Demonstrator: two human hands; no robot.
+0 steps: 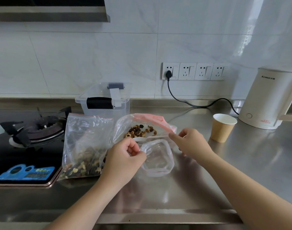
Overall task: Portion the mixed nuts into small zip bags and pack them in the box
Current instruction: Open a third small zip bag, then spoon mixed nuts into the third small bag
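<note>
On the steel counter [241, 163], a paper cup [223, 127] and a white kettle [267, 98] stand toward the right back edge, a gas hob [31, 130] fills the left side, and the clear lidded box [105, 99] sits against the back wall. A tall zip bag of mixed nuts [85, 146] stands beside the hob. The left hand [125, 160] pinches the rim of a small empty zip bag [156, 158] near the middle; the right hand [191, 141] pinches a larger nut bag [142, 128] lying behind it.
</note>
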